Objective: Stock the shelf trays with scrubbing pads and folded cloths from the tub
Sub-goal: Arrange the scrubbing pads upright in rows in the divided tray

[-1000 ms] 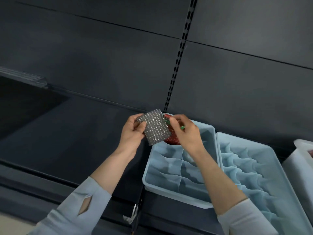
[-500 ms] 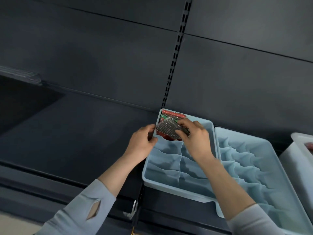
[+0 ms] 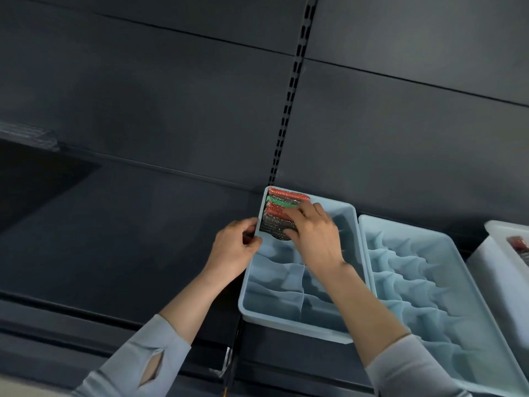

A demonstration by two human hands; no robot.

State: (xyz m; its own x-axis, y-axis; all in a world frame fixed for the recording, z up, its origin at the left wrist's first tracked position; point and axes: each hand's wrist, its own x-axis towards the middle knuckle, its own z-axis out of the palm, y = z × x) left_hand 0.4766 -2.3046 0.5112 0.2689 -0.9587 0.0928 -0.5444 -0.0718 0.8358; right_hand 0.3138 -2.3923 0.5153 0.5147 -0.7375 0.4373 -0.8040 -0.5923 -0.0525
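Both hands matter here — the left hand (image 3: 239, 247) grips the left tray (image 3: 289, 325) rim to steady it while the right hand (image 3: 315, 239) presses the silver scrubbing pad (image 3: 272, 224) upright into the far-left compartment — best kept snug against the red and green pads (image 3: 282, 202).

Single head-worn wide-angle view, looking forward and down from close above a dark shelf (image 3: 137, 233). Back panel filling the upper frame, pale blue tray (image 3: 294, 319) at lower centre, both forearms entering from the bottom edge. No second view.
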